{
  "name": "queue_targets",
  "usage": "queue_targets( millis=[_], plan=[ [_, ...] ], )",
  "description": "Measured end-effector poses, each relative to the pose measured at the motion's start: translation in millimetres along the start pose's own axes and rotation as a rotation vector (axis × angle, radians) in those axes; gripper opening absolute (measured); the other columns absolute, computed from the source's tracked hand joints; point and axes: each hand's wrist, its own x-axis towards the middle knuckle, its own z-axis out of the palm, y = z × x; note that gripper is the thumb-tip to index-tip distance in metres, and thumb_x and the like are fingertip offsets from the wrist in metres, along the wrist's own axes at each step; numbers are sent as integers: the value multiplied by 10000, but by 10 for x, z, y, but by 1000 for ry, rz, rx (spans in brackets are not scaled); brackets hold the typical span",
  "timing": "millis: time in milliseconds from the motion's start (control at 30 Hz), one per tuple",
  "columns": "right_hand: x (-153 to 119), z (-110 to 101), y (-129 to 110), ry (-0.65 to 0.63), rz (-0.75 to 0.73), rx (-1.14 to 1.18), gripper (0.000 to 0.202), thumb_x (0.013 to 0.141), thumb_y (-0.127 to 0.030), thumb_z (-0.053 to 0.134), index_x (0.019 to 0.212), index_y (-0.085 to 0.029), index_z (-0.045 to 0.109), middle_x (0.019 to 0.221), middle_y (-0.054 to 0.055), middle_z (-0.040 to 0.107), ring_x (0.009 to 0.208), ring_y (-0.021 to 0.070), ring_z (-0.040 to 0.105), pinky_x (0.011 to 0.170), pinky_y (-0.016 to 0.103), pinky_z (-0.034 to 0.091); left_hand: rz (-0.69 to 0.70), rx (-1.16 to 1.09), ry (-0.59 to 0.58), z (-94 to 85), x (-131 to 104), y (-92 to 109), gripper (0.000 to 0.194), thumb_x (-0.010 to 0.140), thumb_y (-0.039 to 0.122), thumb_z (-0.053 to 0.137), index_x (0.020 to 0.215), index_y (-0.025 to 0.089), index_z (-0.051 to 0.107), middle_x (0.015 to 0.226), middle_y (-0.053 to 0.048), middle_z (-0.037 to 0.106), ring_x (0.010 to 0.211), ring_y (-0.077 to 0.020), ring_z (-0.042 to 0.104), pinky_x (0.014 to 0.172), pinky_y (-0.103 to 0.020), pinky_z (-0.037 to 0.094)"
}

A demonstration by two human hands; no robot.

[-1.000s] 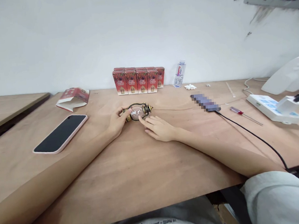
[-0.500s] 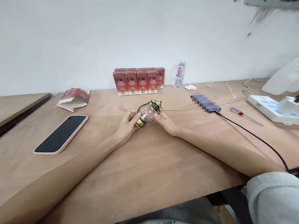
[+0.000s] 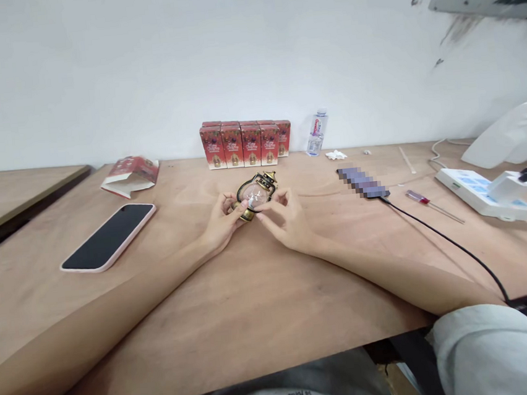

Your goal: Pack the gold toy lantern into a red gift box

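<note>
A small brass-coloured lantern (image 3: 255, 196) with a round clear glass body and a pointed top lies tilted between my hands, its top toward the far right. My left hand (image 3: 223, 223) is closed round its base, thumb on the near side. At the lantern's near right edge is my right hand (image 3: 289, 223), thumb and forefinger tips close together in a pinch against its lower rim. The other right fingers are curled above. Whether a small part sits between those fingertips is too small to tell.
Red printed boxes (image 3: 242, 145) stand against the wall beside a clear bottle (image 3: 317, 133). An opened red carton (image 3: 131, 175) and a phone (image 3: 109, 238) lie left. On the right are a cabled phone (image 3: 363, 182), a screwdriver (image 3: 433, 206) and a power strip (image 3: 472, 188).
My right hand has slid from the glass and top of the lantern down toward its base, fingers now pinched. The lantern has shifted slightly left and turned a little more upright.
</note>
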Motion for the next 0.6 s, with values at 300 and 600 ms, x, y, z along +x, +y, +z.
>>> queue_targets(
  millis=[300,600],
  plan=[
    [-27,60,52,207,274,120,484,865,-471,603,1242,-201,466,1174,118,543,1017,210,548,905,407,494,-13,-21,-19,-17,25,-31,546,593,332,889,844,201,422,858,63,619,758,-79,611,717,-225,533],
    [141,189,190,-134,591,887,578,648,-635,758,1024,-219,615,1140,63,717,1136,246,634,1067,416,471,-11,96,-142,-28,-18,-12,471,664,362,856,868,201,464,947,26,623,842,-113,598,741,-245,497]
  ],
)
